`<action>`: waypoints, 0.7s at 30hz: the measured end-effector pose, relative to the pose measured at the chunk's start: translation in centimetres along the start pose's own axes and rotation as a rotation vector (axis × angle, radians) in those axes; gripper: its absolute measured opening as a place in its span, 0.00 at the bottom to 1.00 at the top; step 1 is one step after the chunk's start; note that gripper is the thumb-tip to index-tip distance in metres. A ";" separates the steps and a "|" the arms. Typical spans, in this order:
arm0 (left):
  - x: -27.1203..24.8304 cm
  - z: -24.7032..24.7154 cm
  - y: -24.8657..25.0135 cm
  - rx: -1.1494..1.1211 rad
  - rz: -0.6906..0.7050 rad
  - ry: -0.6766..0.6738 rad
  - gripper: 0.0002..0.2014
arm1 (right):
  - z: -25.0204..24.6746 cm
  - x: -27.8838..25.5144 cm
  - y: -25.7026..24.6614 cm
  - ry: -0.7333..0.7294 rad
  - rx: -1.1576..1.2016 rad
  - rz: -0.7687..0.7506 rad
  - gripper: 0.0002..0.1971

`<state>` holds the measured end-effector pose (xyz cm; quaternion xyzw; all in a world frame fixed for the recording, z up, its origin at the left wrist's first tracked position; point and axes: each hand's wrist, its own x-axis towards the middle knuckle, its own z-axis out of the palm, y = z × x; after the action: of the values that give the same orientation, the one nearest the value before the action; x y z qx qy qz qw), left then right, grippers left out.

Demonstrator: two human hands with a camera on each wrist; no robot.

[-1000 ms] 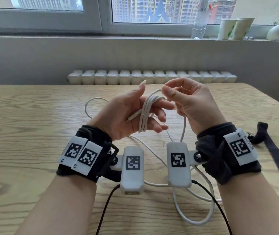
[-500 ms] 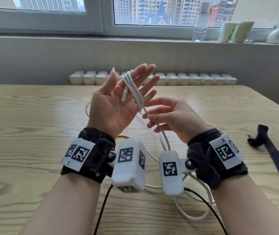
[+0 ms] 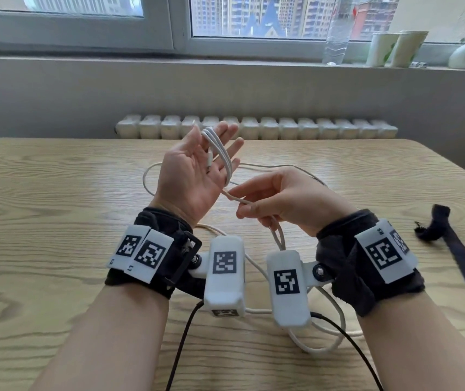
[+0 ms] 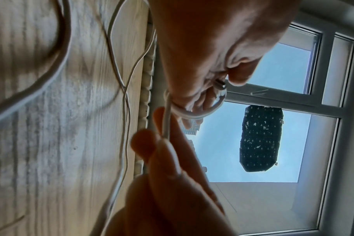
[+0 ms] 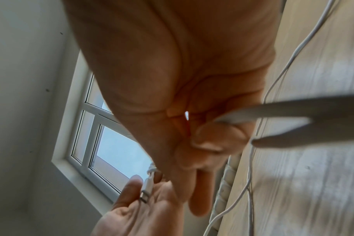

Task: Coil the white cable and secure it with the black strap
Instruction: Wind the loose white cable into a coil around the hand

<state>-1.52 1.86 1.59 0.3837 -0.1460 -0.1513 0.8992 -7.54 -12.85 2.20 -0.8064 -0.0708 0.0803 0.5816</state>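
Lowest in the head view, my wrist tags (image 3: 382, 252) carry square code marks; the only writing I can half read is "RS" on the right one. Above them my right hand (image 3: 285, 201) pinches the cable (image 3: 220, 153) between thumb and forefinger. My left hand (image 3: 194, 170), palm up with straight fingers, wears the loops. The strap (image 3: 457, 249) lies at right on the bench (image 3: 56, 193). Only the wrist views show the metal plug (image 5: 144, 194) on my left palm.
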 end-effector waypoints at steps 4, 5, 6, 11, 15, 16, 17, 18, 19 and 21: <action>0.0 0.0 0.0 0.067 -0.016 0.012 0.25 | -0.2 -0.1 -0.1 0.024 0.038 -0.013 0.15; 0.0 0.0 0.0 0.083 -0.020 0.015 0.25 | -0.3 -0.1 -0.2 0.028 0.053 -0.019 0.16; -0.1 0.1 -0.1 0.095 -0.022 0.018 0.25 | -0.3 -0.1 -0.2 0.034 0.065 -0.023 0.16; -0.1 0.2 -0.3 0.239 -0.042 0.050 0.25 | -0.7 -0.3 -0.3 0.085 0.126 -0.036 0.14; -0.1 0.5 -0.4 0.397 -0.079 0.049 0.25 | -1.2 -0.5 -0.4 0.120 0.223 -0.068 0.14; -0.1 0.6 -0.5 0.437 -0.091 0.048 0.25 | -1.2 -0.5 -0.4 0.127 0.241 -0.077 0.14; -0.2 0.7 -0.6 0.476 -0.106 0.047 0.25 | -1.3 -0.5 -0.4 0.136 0.249 -0.085 0.14; -0.2 0.7 -0.7 0.512 -0.123 0.043 0.25 | -1.3 -0.5 -0.4 0.145 0.248 -0.092 0.14; -0.2 0.8 -0.8 0.549 -0.143 0.033 0.24 | -1.4 -0.5 -0.4 0.153 0.241 -0.099 0.14; -0.3 0.7 -0.9 0.644 -0.182 -0.013 0.26 | -1.6 -0.5 -0.4 0.166 0.236 -0.110 0.15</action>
<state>-2.23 0.91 1.36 0.6585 -0.1573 -0.1795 0.7138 -7.72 -14.28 3.04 -0.7312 -0.0566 -0.0107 0.6797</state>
